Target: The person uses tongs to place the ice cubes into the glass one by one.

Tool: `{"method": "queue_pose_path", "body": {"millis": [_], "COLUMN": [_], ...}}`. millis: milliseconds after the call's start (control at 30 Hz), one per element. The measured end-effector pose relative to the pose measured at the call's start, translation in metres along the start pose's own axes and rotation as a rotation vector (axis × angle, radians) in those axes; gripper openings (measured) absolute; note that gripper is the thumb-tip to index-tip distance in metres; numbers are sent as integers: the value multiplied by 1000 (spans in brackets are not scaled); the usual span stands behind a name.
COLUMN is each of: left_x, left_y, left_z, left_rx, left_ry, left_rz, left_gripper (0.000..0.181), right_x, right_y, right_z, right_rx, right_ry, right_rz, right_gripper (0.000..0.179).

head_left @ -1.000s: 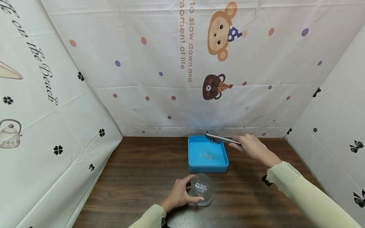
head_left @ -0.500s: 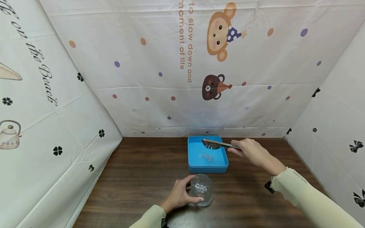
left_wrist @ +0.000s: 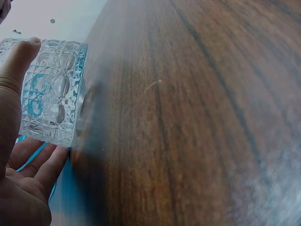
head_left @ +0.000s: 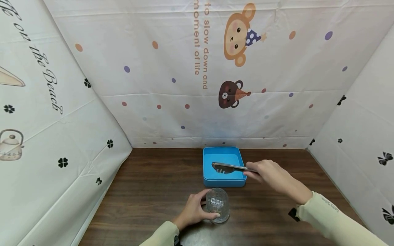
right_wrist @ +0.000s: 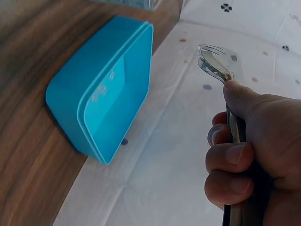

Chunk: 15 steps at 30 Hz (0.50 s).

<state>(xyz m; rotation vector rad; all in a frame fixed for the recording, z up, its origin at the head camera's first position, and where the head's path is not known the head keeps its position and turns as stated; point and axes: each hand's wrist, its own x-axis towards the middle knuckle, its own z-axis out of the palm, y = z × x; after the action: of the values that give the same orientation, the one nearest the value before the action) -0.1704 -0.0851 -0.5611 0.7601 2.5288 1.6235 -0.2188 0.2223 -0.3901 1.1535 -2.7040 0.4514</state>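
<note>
My left hand [head_left: 194, 209] grips a clear cut-glass tumbler [head_left: 219, 202] from its left side, thumb in front and fingers behind. In the left wrist view the faceted tumbler [left_wrist: 54, 92] stands on the wood. My right hand [head_left: 271, 174] holds metal serving tongs [head_left: 229, 168], with a spoon-like end and a forked end, above a shallow blue box [head_left: 224, 183]. Inside the box, the right wrist view shows several small clear pieces [right_wrist: 100, 91]; the tongs cover them in the head view. Whether the tongs' tips [right_wrist: 214, 63] pinch a clear piece, I cannot tell.
The brown wooden table [head_left: 154, 184] carries the box near its back edge, with the tumbler in front of it. White printed cloth [head_left: 172, 116] rises behind the table and on both sides.
My right hand has brought the tongs forward and down in the head view, from the box's back right to over its front half. My left hand and the tumbler have not moved.
</note>
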Motion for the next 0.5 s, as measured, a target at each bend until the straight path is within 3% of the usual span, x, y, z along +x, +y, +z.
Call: {"method": "queue_pose_path", "body": {"millis": [267,500], "left_x": [0,0], "left_y": [0,0], "left_z": [-1,-1], "left_rx": [-4,8], "left_ry": [0,1], "left_rz": [4,9], "left_gripper": [75,77], "right_x": [-9,-15], "right_y": [-17,-27], "right_z": [5,10], "right_rx": [30,19], "right_ry": [-6,-36], "right_rz": [-64,-74], "right_gripper": [32,31]}}
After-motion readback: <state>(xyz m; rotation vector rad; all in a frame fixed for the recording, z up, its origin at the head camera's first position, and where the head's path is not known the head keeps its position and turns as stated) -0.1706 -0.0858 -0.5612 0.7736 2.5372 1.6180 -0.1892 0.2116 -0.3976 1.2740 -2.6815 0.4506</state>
